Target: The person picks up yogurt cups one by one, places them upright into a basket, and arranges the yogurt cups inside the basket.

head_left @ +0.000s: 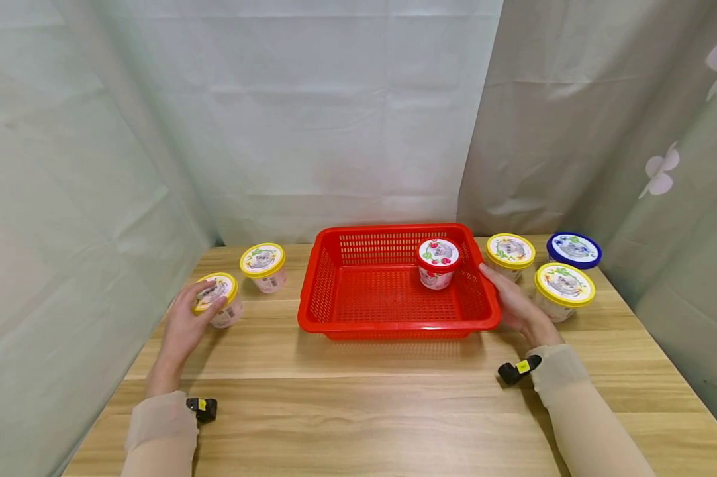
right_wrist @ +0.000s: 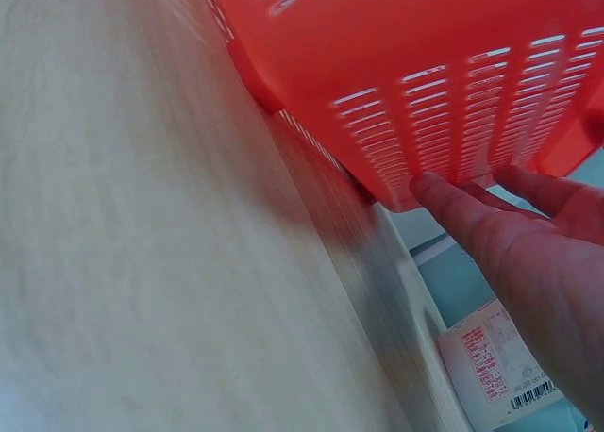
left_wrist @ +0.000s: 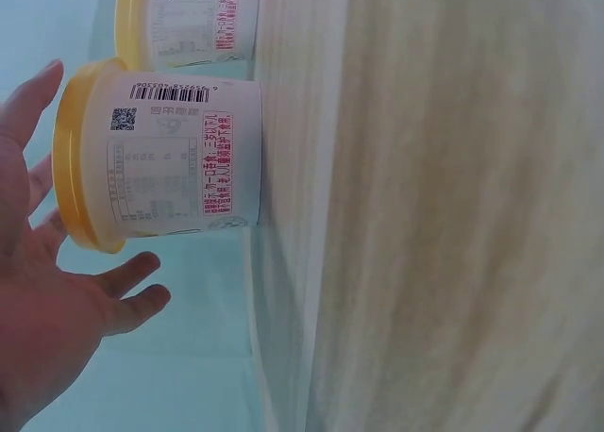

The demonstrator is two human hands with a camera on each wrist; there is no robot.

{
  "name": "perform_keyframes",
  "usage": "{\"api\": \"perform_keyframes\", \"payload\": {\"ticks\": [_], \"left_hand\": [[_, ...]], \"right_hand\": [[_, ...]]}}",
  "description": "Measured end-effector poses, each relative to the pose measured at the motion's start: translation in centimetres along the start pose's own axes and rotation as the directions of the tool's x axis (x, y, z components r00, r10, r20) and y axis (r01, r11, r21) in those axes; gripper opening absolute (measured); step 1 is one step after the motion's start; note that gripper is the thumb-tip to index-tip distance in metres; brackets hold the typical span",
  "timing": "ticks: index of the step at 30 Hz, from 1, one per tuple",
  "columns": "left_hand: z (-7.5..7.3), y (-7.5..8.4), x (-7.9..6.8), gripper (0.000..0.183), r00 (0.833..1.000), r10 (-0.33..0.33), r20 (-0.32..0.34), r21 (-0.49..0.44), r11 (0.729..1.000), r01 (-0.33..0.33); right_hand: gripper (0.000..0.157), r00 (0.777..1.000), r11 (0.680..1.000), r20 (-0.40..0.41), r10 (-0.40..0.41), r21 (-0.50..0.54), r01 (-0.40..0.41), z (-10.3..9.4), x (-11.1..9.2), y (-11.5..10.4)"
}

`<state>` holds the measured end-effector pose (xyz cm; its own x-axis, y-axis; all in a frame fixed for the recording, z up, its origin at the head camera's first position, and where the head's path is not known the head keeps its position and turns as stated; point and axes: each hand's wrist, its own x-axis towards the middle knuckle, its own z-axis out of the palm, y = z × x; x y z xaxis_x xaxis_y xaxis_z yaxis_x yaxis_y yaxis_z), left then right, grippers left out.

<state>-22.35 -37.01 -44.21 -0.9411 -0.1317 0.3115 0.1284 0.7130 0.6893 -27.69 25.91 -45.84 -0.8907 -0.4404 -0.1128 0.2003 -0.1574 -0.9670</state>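
Note:
At the left of the head view, my left hand (head_left: 182,324) reaches about a yellow-lidded paper cup (head_left: 227,313). The left wrist view shows its fingers spread beside the yellow lid (left_wrist: 77,158), not closed round it; the cup's printed side (left_wrist: 184,158) faces the camera. My right hand (head_left: 516,305) lies along the right side of a red plastic basket (head_left: 388,326). In the right wrist view, extended fingers (right_wrist: 462,210) touch or nearly touch its slotted wall (right_wrist: 415,111). Inside the basket, toward its right end, a red-lidded cup (head_left: 437,277) stands upright.
Another yellow-lidded cup (head_left: 271,281) stands behind the left one. Two yellow-lidded cups, one at the back (head_left: 510,250) and one nearer (head_left: 557,308), stand right of the basket beside a blue-lidded cup (head_left: 574,250). Pale curtains (head_left: 334,119) border the wooden table (head_left: 358,411).

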Motion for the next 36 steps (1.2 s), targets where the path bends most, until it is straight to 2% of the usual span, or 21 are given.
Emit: {"api": "perform_keyframes", "payload": {"ticks": [14, 36], "left_hand": [[0.07, -0.20, -0.05, 0.053, 1.000, 0.011, 0.028, -0.020, 1.000, -0.010], [0.06, -0.32, 0.01, 0.056, 0.999, -0.037, 0.037, -0.020, 0.999, 0.038]], "right_hand": [[0.056, 1.000, 1.000, -0.010, -0.008, -0.012, 0.008, 0.02, -0.01, 0.06], [0.057, 1.000, 0.999, -0.017, -0.017, -0.028, 0.016, 0.05, -0.03, -0.04]]}}
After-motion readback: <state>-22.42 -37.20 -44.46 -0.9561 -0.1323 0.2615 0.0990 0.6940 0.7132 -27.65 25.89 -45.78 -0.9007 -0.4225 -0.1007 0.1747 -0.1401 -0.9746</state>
